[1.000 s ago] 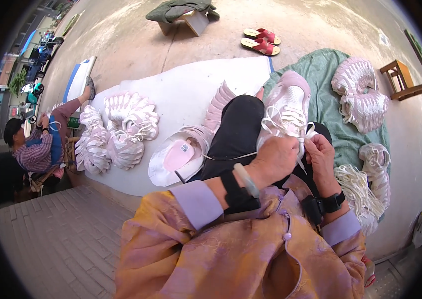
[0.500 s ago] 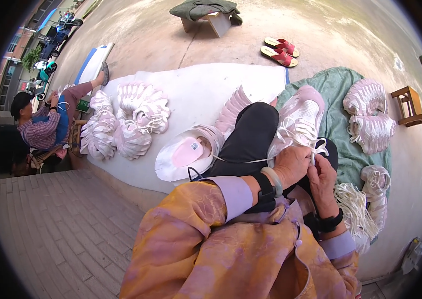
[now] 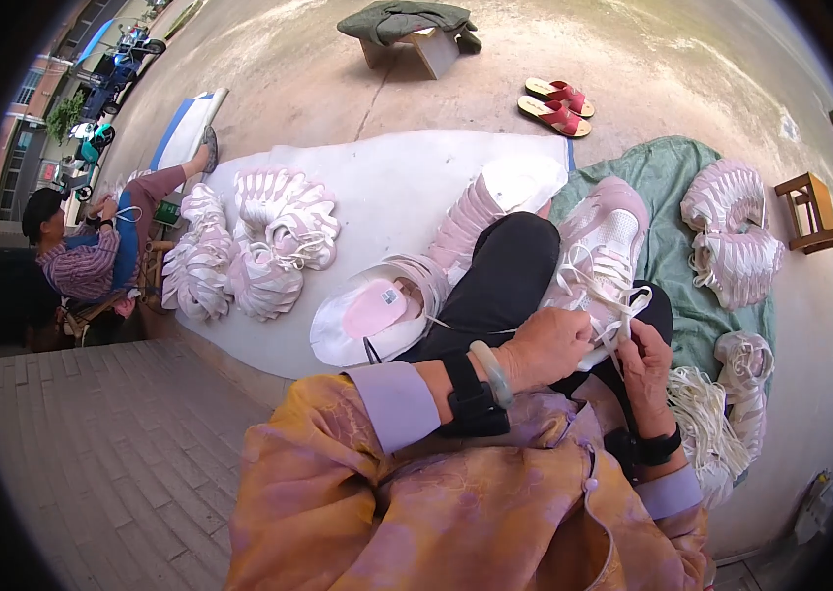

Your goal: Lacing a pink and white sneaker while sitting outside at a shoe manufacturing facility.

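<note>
A pink-and-white shoe upper (image 3: pixel 606 231) lies across my lap against my dark-trousered knee, toe pointing away. White shoelace (image 3: pixel 615 301) runs through its eyelets, with loose loops at the near end. My left hand (image 3: pixel 546 347) is curled closed beside that end, a lace by its fingertips; its fingers partly hide the grip. On the other side, my right hand (image 3: pixel 645 366) pinches a lace between thumb and forefinger. Left of my knee lies a row of nested uppers (image 3: pixel 377 313), the front one showing a pink inside.
Bundled uppers (image 3: pixel 284 231) rest on a white sheet (image 3: pixel 377 163) at left. More uppers (image 3: pixel 732 231) and a hank of white laces (image 3: pixel 704 424) are on the right, by a green cloth (image 3: pixel 668 163). Beyond are red slippers (image 3: pixel 559 106), a stool (image 3: pixel 815 212) and a seated person (image 3: pixel 92 246).
My left hand has drawn back to the left and curled more tightly. My right hand has shifted slightly right and down, still pinching lace. The lace across my thigh shows less.
</note>
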`<state>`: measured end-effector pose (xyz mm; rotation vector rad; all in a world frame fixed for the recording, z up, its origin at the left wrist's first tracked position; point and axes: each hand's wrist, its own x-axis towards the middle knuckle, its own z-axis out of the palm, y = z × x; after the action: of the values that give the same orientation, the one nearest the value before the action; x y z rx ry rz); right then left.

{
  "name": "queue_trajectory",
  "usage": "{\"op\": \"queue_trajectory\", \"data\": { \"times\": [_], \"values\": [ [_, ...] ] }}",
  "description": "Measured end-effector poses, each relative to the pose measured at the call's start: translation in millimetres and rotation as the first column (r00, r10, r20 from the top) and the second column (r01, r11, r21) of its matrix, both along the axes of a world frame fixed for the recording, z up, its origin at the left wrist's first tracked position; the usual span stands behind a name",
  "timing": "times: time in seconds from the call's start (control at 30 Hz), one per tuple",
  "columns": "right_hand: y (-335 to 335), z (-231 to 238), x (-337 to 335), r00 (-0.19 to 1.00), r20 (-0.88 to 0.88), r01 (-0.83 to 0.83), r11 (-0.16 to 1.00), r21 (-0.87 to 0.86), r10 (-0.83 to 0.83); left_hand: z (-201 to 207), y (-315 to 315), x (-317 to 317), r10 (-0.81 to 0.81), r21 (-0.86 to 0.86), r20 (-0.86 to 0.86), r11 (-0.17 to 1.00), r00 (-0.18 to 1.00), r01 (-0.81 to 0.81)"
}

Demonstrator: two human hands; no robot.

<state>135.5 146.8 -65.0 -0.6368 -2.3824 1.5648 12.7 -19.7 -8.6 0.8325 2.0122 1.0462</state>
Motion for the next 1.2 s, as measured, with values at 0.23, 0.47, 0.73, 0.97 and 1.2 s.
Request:
{"op": "queue_trajectory", "data": {
  "times": [0.23,0.47,0.73,0.97,1.2],
  "values": [
    [11.9,7.6,16.6,0.994,0.107,0.034,0.99,-0.136,-0.019,49.3,-155.9,-101.3,0.38,0.11,0.268,0.901,0.886,-0.419],
    [9.3,18.4,9.1,0.98,0.197,0.039,0.99,-0.133,-0.013,-58.1,-340.8,-96.6,0.658,-0.596,-0.098,0.562,0.747,-0.573],
    [9.0,16.3,9.7,0.966,0.252,0.103,0.981,-0.163,-0.06,-112.2,-346.6,-57.2,0.746,-0.543,0.432,0.664,0.507,-0.515],
    [13.8,10.6,15.8,0.957,0.276,0.127,0.983,-0.129,-0.088,-77.9,-326.0,-114.1,0.84,-0.353,0.441,0.485,0.315,-0.8],
    [13.3,18.4,13.7,0.948,0.313,0.095,0.987,-0.132,-0.05,8.2,-271.9,-146.2,0.76,0.009,0.367,0.574,0.537,-0.818]
  ]
}}
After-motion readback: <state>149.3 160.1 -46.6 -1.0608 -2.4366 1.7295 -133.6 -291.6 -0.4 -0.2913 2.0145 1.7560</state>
